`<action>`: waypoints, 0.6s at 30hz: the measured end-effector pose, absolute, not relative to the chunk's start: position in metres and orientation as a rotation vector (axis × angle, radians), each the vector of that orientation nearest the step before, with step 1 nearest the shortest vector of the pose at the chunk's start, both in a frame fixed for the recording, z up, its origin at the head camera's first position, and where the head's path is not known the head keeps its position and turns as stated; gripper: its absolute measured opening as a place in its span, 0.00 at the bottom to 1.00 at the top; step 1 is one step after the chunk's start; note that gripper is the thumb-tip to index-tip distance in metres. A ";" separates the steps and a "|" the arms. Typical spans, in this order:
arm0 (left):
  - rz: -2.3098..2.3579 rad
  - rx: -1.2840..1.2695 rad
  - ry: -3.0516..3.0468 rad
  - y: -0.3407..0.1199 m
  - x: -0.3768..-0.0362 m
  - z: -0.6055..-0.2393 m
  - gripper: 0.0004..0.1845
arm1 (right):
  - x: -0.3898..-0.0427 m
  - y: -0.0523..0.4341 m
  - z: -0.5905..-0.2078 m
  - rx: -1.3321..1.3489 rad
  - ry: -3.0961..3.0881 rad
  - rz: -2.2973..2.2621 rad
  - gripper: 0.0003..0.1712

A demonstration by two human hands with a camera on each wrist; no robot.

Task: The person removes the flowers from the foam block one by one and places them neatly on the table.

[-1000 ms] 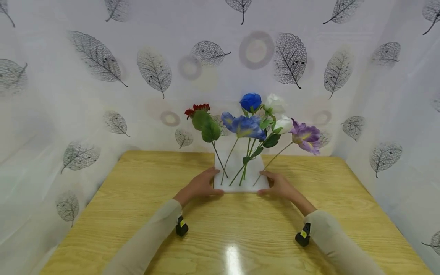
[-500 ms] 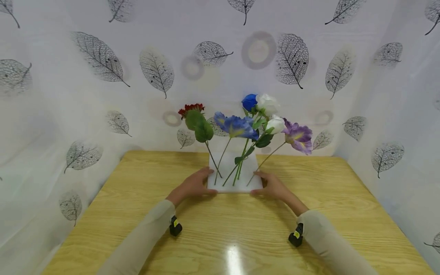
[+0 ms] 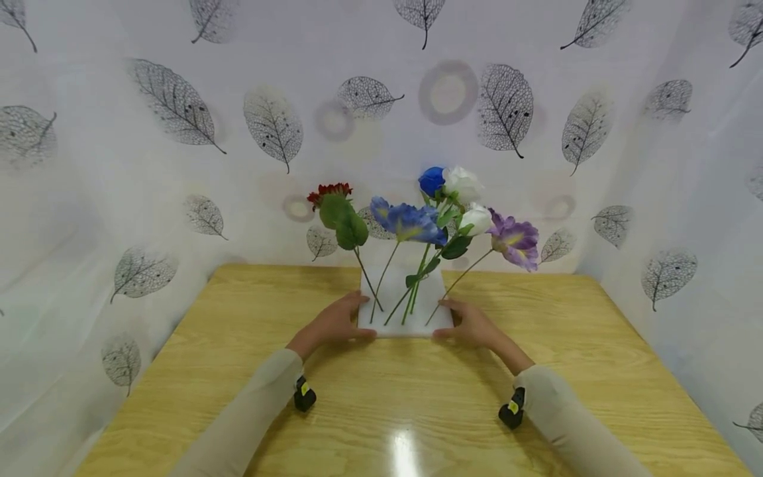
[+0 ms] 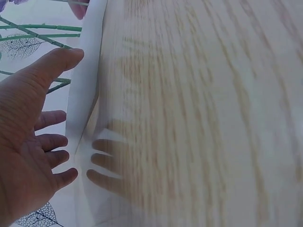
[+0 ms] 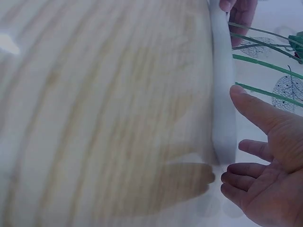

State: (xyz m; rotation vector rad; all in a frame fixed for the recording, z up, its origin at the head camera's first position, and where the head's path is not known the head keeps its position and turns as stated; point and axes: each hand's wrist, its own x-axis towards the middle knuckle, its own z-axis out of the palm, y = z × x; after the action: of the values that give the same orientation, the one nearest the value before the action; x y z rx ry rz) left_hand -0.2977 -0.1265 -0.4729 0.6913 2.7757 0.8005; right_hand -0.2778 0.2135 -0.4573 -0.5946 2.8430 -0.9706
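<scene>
A white foam-like board (image 3: 432,285) lies on the table with artificial flowers standing in it. A red flower (image 3: 330,192) leans left, a ruffled blue flower (image 3: 420,225) and a blue rose (image 3: 431,180) rise in the middle, white roses (image 3: 463,185) stand beside them, and a purple flower (image 3: 516,242) leans right. At the board's left front corner rests my left hand (image 3: 334,324), thumb by the front edge and fingers spread along the side. My right hand (image 3: 473,324) mirrors it at the right corner, its fingers (image 5: 246,170) nearly straight. Neither hand curls round the board.
The wooden table (image 3: 256,298) extends around the board on both sides and in front. Behind it hangs a pale curtain (image 3: 381,40) printed with leaves, which also closes off left and right. Each wrist wears a small black camera (image 3: 305,394).
Both hands and the board with its flowers shifted a little to the left between the first two frames. Since then they have stayed nearly still; the head view has tilted slightly.
</scene>
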 end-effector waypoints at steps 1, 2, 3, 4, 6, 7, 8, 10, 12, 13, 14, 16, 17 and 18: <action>0.803 0.688 2.774 -0.127 -0.298 -0.473 0.48 | -0.278 0.214 -0.455 -0.572 2.837 -0.974 0.45; 0.805 0.687 2.773 -0.127 -0.298 -0.473 0.48 | -0.278 0.214 -0.453 -0.563 2.841 -0.987 0.44; 0.803 0.686 2.772 -0.127 -0.298 -0.474 0.48 | -0.279 0.215 -0.451 -0.550 2.839 -1.026 0.42; 0.810 0.686 2.767 -0.127 -0.299 -0.474 0.48 | -0.279 0.216 -0.449 -0.545 2.838 -1.074 0.40; 0.838 0.687 2.755 -0.127 -0.299 -0.474 0.48 | -0.280 0.218 -0.447 -0.529 2.825 -1.214 0.36; 0.854 0.688 2.747 -0.127 -0.300 -0.474 0.49 | -0.281 0.220 -0.446 -0.526 2.812 -1.300 0.33; 0.862 0.693 2.742 -0.127 -0.300 -0.475 0.49 | -0.282 0.221 -0.446 -0.525 2.789 -1.395 0.30; 0.873 0.695 2.735 -0.128 -0.302 -0.476 0.50 | -0.282 0.223 -0.445 -0.502 2.728 -1.564 0.26; 0.881 0.692 2.731 -0.128 -0.303 -0.476 0.50 | -0.283 0.224 -0.444 -0.487 2.681 -1.686 0.23; 0.887 0.692 2.730 -0.128 -0.303 -0.476 0.50 | -0.283 0.225 -0.443 -0.486 2.664 -1.731 0.22; 0.888 0.690 2.730 -0.128 -0.303 -0.475 0.50 | -0.284 0.225 -0.443 -0.479 2.647 -1.769 0.21; 0.901 0.685 2.729 -0.127 -0.303 -0.474 0.49 | -0.283 0.225 -0.442 -0.458 2.628 -1.819 0.21; 0.910 0.685 2.729 -0.126 -0.302 -0.473 0.49 | -0.283 0.225 -0.441 -0.449 2.611 -1.844 0.21; 0.925 0.681 2.725 -0.126 -0.302 -0.471 0.49 | -0.282 0.224 -0.440 -0.432 2.591 -1.872 0.21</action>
State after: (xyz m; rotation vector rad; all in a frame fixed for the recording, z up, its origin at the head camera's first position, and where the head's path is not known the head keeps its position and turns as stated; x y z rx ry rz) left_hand -0.3021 -0.1256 -0.4715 0.6807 2.7246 0.9247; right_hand -0.2821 0.2241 -0.4401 -0.4325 2.5913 -1.8722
